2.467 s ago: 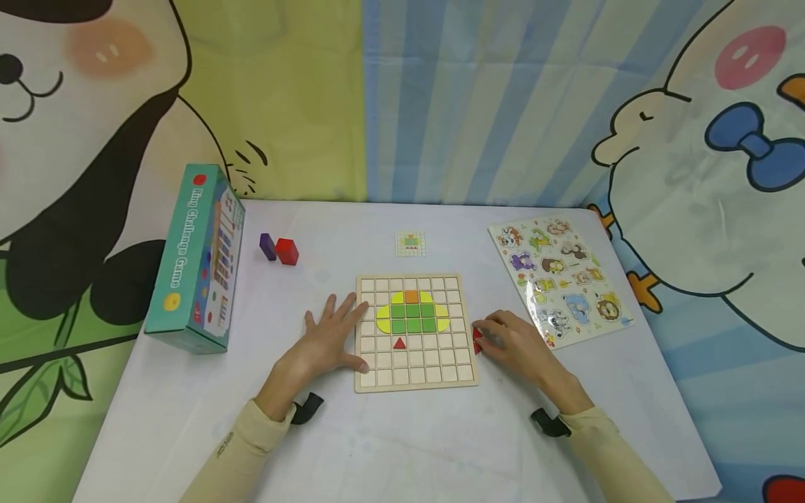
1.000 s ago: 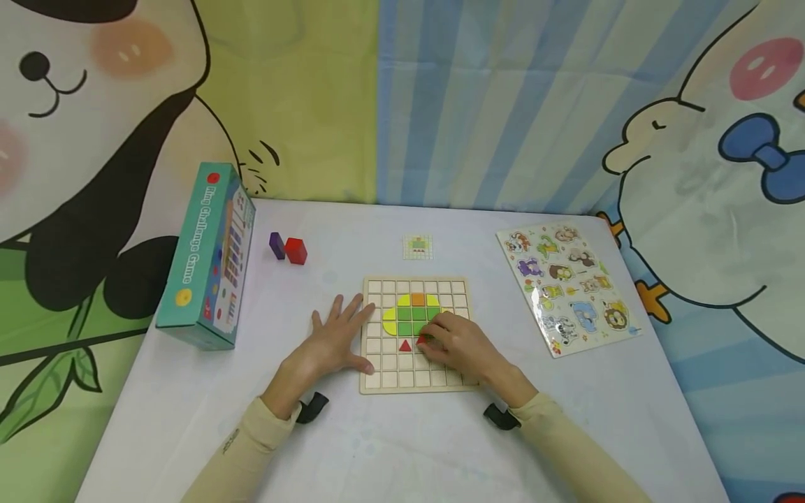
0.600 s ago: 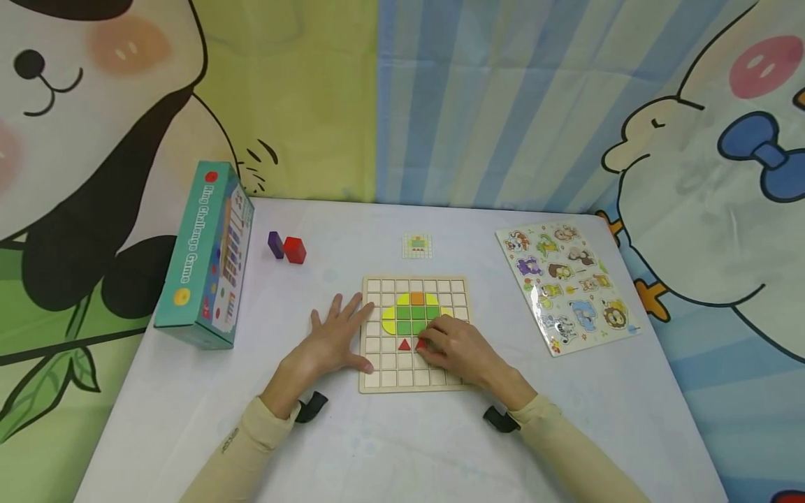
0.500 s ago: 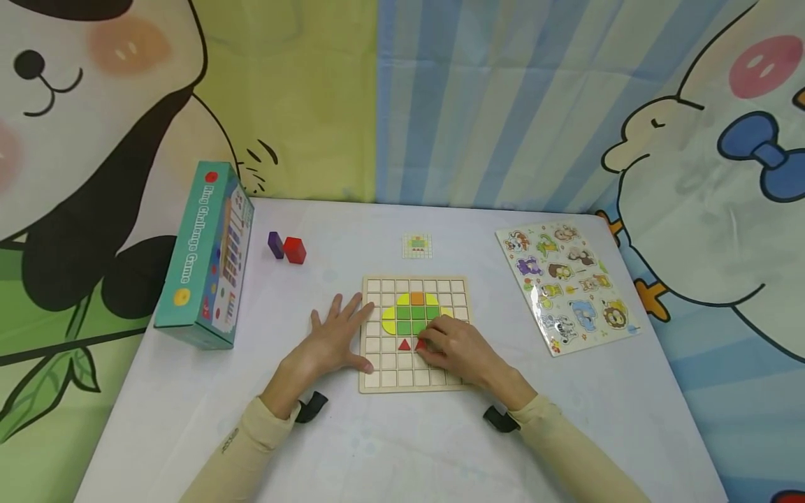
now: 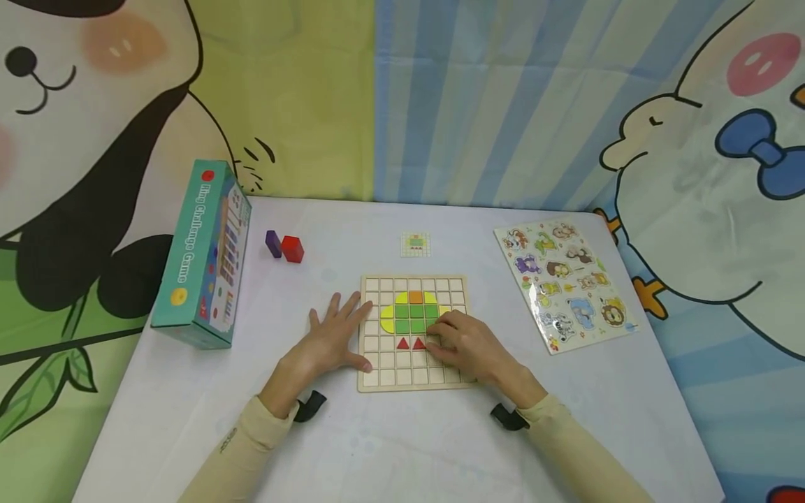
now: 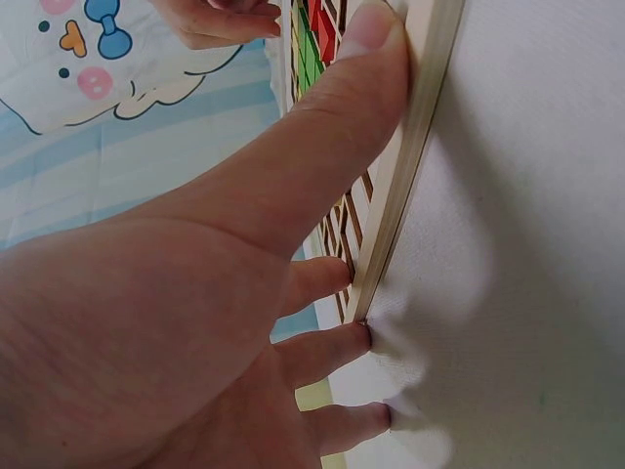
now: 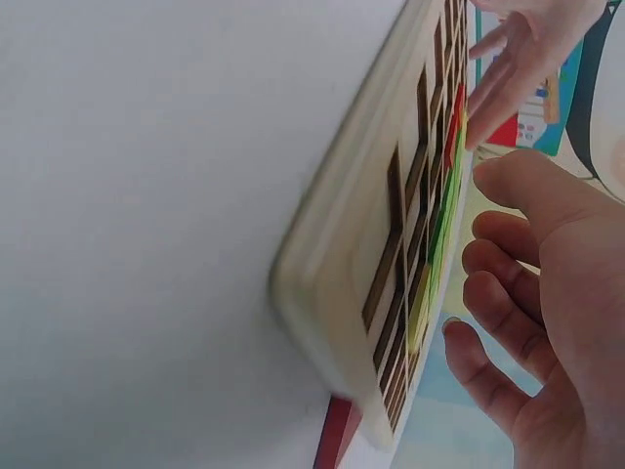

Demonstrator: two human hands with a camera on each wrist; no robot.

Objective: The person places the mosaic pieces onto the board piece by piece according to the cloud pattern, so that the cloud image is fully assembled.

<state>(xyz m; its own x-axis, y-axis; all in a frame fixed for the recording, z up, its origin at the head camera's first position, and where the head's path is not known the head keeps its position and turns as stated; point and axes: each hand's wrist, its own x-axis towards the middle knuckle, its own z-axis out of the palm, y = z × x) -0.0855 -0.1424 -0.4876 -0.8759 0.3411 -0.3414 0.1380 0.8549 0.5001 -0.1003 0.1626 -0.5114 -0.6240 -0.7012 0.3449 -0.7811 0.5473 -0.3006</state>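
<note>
Left hand [image 5: 329, 340] lies flat, fingers spread, thumb pressed on the puzzle board's [image 5: 411, 381] left edge on the tabletop [image 5: 390, 447]. Right hand [image 5: 468, 342] loosely curled over the board, grip empty. Second red triangle [image 5: 418, 343] now seated beside the first [image 5: 403, 343]; 0.5 s ago fingers still covered it. Tiles look light, stiff, thin: pinch by the edges.

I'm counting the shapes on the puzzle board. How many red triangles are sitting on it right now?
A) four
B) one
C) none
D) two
D: two red triangles lie side by side in the row just below the green squares on the wooden grid board, right next to the right hand.
</note>
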